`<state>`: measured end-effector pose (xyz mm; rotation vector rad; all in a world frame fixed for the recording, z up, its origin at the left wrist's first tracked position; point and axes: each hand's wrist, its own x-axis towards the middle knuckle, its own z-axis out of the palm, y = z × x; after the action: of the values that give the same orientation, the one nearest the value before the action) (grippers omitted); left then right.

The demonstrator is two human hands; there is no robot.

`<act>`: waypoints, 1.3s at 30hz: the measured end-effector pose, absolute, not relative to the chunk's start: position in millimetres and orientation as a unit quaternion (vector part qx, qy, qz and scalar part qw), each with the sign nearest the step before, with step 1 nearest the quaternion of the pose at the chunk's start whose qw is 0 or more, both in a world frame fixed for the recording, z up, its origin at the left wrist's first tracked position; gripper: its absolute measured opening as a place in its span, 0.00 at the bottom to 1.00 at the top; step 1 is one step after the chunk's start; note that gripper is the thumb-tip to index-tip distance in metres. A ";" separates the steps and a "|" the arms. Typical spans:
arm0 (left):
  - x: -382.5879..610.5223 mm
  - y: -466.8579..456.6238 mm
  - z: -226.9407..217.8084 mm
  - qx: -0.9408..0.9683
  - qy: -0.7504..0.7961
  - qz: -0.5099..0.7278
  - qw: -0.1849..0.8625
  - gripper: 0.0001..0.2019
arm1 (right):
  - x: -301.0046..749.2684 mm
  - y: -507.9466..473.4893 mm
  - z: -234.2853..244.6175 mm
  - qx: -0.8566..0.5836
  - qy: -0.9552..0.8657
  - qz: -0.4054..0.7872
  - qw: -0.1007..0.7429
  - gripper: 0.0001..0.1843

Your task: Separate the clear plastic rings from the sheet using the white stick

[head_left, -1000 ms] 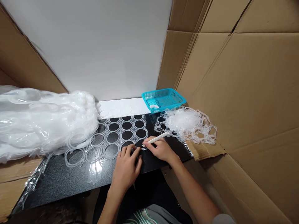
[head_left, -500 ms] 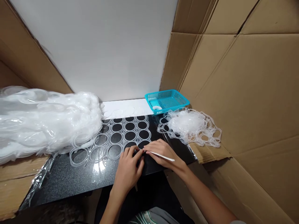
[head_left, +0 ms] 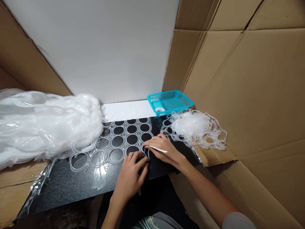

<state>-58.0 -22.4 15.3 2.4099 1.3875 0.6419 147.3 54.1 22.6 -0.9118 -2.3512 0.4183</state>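
Observation:
A sheet of joined clear plastic rings lies on the black table, its near right corner under both hands. My left hand is closed on the sheet's near edge, with bent fingers; the exact grip is partly hidden. In my right hand is a thin white stick-like tool, pinched by the fingers, its tip hidden at the rings. Between the two hands a narrow pale plastic strand curves up from the sheet.
A large heap of ring sheets fills the left. At the right lies a tangled pile of plastic trimmings. Behind it stands a turquoise basket with white pieces inside. Cardboard walls flank the black table.
My right hand has moved slightly left and away from me with the white tool. A plastic strand now shows between the hands. My left hand has barely moved.

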 end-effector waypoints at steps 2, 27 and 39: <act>-58.2 -22.8 17.8 0.838 0.477 0.216 0.155 0.10 | 147.3 61.1 28.0 -0.361 -0.870 0.137 0.306 0.14; -31.6 -14.2 2.0 0.816 0.515 0.257 0.057 0.19 | 150.5 124.2 4.7 -0.391 -0.738 0.336 0.434 0.18; -24.3 -8.7 8.4 0.779 0.567 0.242 0.111 0.09 | 154.6 130.3 0.7 -0.500 -0.662 0.100 0.550 0.20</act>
<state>-24.3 -8.7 8.4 2.2898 1.6660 0.7109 154.6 130.3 0.7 -1.1844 -1.5662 0.2357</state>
